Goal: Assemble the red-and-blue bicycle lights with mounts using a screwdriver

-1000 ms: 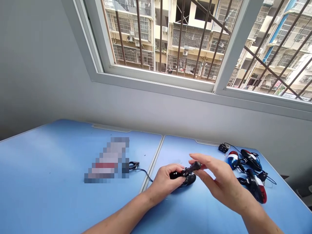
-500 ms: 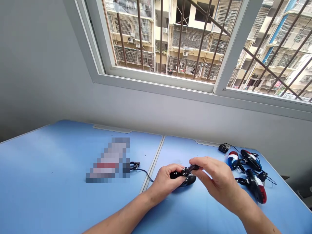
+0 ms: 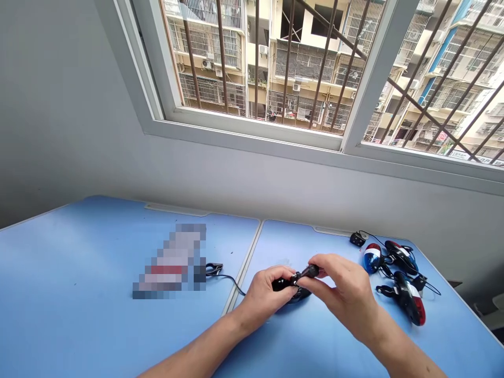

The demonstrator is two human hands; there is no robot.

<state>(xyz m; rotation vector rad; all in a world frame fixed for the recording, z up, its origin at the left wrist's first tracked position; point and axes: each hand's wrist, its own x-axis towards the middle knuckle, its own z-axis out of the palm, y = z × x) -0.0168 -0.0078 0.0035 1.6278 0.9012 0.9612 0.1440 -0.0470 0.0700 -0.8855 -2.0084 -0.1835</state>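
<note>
A dark bike horn light (image 3: 301,295) is low over the blue table in the middle, mostly hidden by my fingers. My left hand (image 3: 264,291) is closed on it, with thumb and forefinger pinching beside a small shiny fitting. My right hand (image 3: 343,283) is closed on a short black bracket-like part (image 3: 311,271) at that fitting. Its exact shape is covered by the fingers. A thin black cable (image 3: 234,283) runs left from under my left hand to a small black clamp (image 3: 214,269) on the table.
Several similar horn lights (image 3: 409,296), with red, white and blue covers, lie at the right with cables and a small black button box (image 3: 357,239). A pixelated item (image 3: 169,262) lies at left. A seam (image 3: 248,257) crosses the table; behind are wall and window (image 3: 252,131).
The black part in my right hand has tilted, and the right fingertips have turned and come closer to my left hand. My left hand keeps its hold. The whole view has shifted slightly.
</note>
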